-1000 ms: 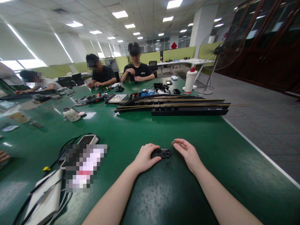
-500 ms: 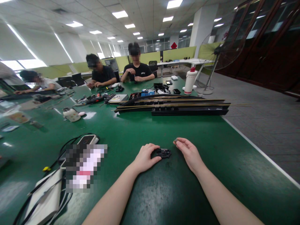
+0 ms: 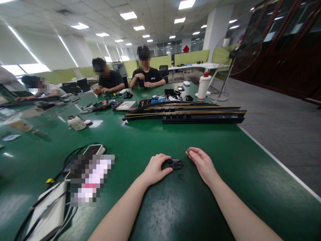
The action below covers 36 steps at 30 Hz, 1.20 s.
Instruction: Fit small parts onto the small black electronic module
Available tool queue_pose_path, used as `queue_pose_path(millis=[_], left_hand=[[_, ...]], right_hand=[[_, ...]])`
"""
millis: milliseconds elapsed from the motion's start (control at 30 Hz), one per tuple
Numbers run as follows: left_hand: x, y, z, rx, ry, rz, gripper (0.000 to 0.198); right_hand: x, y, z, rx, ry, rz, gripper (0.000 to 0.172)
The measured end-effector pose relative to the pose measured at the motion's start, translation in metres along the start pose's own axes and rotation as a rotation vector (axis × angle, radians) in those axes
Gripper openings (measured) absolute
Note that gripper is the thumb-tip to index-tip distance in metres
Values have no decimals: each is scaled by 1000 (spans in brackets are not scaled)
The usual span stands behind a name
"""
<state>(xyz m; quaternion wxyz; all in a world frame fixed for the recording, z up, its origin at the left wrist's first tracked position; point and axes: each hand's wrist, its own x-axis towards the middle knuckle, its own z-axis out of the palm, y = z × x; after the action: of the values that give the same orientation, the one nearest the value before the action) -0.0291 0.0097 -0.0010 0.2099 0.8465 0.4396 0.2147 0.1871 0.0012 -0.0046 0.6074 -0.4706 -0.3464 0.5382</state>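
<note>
My left hand (image 3: 157, 169) rests on the green table, its thumb and fingers gripping the left end of a small black mechanical part (image 3: 175, 163). The part lies low at the tabletop and has thin metallic strips along its upper side. To the right of it, my right hand (image 3: 202, 163) is raised slightly, thumb and fingertips pinched on a small grey piece (image 3: 188, 150). What kind of piece it is I cannot make out. A gap separates the grey piece from the black part.
Black rails with long thin brass-coloured rods (image 3: 185, 113) lie across the table ahead. A white bottle with a red top (image 3: 203, 87) stands behind them. At left are a phone (image 3: 94, 150), cables and a white box (image 3: 47, 211). Co-workers sit at the far side.
</note>
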Motion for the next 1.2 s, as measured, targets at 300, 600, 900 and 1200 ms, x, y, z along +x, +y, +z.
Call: queue_pose_path(millis=[300,600,900,1200], left_hand=[[0,1,0,-3,-4,-8,39],[0,1,0,5,-7,-3,39],[0,-1,1,-8,2,2,39],[0,0,1,-8,-5,-6,39]], right_hand=[[0,-1,1,28,3,9,32],[-1,-1,1,36,5,18,32],[-1,-2,1,37,1,22,32],[2,2,-1,25,-6,11,30]])
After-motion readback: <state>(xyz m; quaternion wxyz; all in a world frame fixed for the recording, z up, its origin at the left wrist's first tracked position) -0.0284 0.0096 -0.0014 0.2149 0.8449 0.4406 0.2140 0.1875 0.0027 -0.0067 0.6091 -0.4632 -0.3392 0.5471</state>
